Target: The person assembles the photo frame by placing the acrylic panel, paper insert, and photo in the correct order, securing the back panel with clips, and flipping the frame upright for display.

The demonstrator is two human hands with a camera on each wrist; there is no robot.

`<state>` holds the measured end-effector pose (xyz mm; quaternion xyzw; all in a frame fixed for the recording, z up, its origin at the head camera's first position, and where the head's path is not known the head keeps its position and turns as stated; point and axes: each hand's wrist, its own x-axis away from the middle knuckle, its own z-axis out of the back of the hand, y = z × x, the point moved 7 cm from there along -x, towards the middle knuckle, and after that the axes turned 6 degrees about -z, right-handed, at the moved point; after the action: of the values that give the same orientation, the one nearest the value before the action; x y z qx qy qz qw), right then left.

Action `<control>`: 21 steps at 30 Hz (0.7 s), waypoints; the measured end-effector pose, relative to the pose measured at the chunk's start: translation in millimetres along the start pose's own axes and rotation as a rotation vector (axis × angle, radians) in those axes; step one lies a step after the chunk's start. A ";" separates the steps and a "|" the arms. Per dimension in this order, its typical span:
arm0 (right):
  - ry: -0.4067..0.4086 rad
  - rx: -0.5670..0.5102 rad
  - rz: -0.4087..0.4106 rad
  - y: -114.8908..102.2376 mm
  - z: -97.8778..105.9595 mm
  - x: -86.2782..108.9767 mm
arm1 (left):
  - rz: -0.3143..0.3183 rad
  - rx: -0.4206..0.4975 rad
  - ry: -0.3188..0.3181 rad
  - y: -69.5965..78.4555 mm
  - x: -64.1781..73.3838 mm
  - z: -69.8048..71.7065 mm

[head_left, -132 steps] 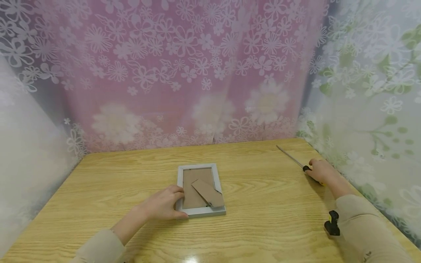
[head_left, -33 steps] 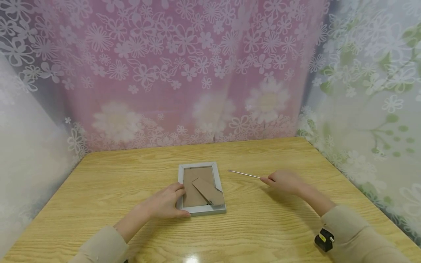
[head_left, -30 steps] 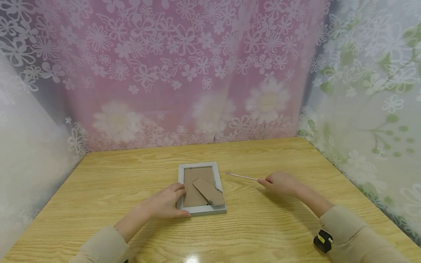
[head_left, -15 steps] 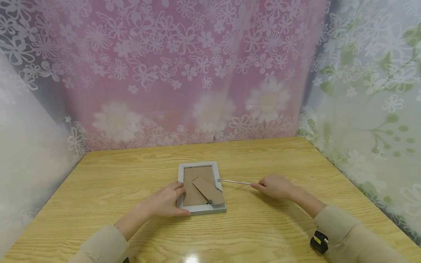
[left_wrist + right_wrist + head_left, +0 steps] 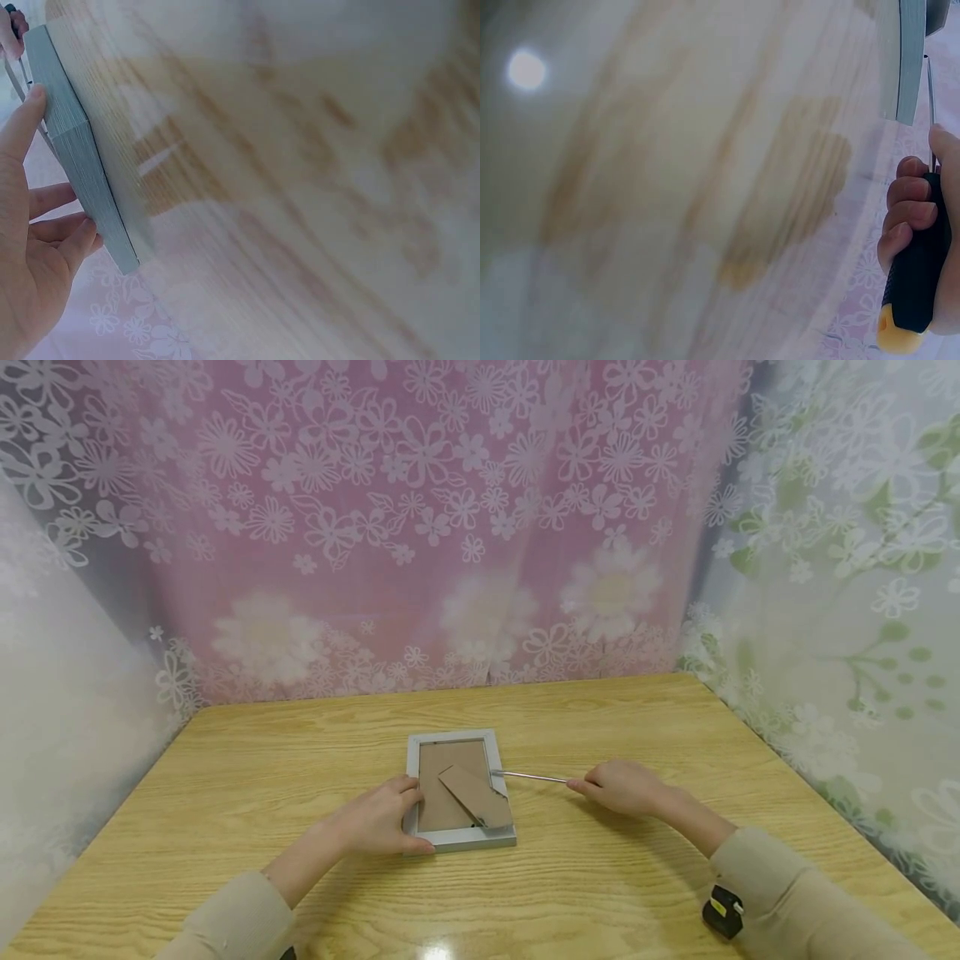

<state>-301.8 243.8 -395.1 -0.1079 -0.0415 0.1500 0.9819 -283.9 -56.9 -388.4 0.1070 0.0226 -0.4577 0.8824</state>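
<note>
A silver-grey picture frame (image 5: 467,837) lies on its face on the table, its brown cardboard backing (image 5: 435,760) upward. A cardboard stand leg (image 5: 472,795) slants across that backing. My left hand (image 5: 375,821) grips the frame's near left corner, thumb on the near side and fingers along the left side. In my right hand (image 5: 621,787) is a screwdriver (image 5: 534,776); its black and yellow handle (image 5: 916,262) shows in the right wrist view, with the fingers wrapped round it. The shaft's tip is at the frame's right rim, by the backing's edge; exact contact is too small to tell.
The wood-grain table (image 5: 300,743) reaches back to a pink flowered curtain (image 5: 450,527). Pale flowered curtains (image 5: 847,568) hang at the sides. A small black device (image 5: 723,912) sits at my right wrist.
My right hand has picked the screwdriver up from the table's right side and brought it left, its tip now at the frame's right rim. My left hand has stayed on the frame.
</note>
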 end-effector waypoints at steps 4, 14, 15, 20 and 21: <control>-0.016 -0.014 -0.006 0.5 -1.6 -0.6 | 0.003 0.005 0.002 -0.7 0.4 -0.1; -0.048 -0.035 0.021 2.0 -6.6 -3.3 | 0.016 0.006 -0.002 -1.3 0.5 0.0; -0.052 -0.040 0.036 1.9 -7.3 -3.7 | 0.020 0.008 -0.004 -1.7 0.4 -0.1; -0.080 -0.073 0.086 1.2 -11.5 -4.9 | 0.030 0.021 -0.016 -2.7 -0.6 -0.5; -0.082 -0.069 0.088 1.0 -12.1 -5.2 | 0.032 0.024 -0.019 -2.9 -0.8 -0.7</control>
<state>-305.6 240.7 -407.3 -0.1374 -0.0819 0.1959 0.9675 -286.6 -57.7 -389.5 0.1137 0.0072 -0.4448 0.8884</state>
